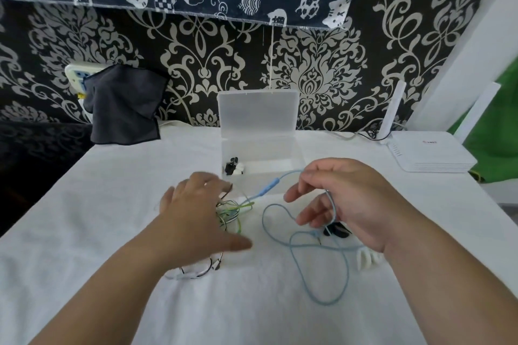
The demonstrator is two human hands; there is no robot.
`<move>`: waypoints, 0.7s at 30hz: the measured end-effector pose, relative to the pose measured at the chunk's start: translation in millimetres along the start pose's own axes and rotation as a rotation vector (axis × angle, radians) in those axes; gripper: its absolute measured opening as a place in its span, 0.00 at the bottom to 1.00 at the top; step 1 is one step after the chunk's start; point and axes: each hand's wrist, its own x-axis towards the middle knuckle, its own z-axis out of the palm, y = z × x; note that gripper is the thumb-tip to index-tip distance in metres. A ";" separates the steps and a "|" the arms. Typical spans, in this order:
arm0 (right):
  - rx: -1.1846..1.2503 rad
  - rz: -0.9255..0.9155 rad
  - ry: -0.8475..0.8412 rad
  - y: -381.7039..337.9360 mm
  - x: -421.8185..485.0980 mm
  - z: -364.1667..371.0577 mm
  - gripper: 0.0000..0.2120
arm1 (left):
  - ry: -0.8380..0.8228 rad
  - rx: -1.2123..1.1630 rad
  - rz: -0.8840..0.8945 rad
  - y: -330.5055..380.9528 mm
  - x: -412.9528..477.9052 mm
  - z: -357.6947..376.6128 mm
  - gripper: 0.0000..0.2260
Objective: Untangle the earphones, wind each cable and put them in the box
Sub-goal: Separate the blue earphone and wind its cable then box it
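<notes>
A light blue earphone cable (291, 244) loops loosely over the white tablecloth; its inline remote (269, 187) hangs in the air towards my right hand (347, 202), whose curled fingers hold the blue cable. My left hand (196, 213) lies flat, fingers spread, on a tangle of green and dark cables (232, 213). A black-and-white cable (196, 272) peeks out under that wrist. The clear plastic box (297, 154) stands open behind the hands, lid up, with a small black and white item (234, 168) in its left corner.
A dark object (336, 230) lies under my right hand and a white ribbed piece (365, 259) beside its wrist. A white router (431, 154) sits at the right, a dark cloth (123, 106) hangs at the back left. The patterned wall is close behind the box.
</notes>
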 end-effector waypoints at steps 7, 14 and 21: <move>0.060 -0.217 -0.119 -5.4 -6.5 -5.0 0.10 | 0.277 -0.210 0.094 12.4 -1.2 1.6 0.17; 0.113 -0.294 -0.040 -10.2 -10.9 -17.6 0.09 | 0.360 -0.058 -0.060 10.3 1.5 -2.4 0.03; -0.818 -0.088 0.295 1.2 -4.3 -43.6 0.10 | 0.722 -0.096 -0.160 0.8 2.3 -16.2 0.05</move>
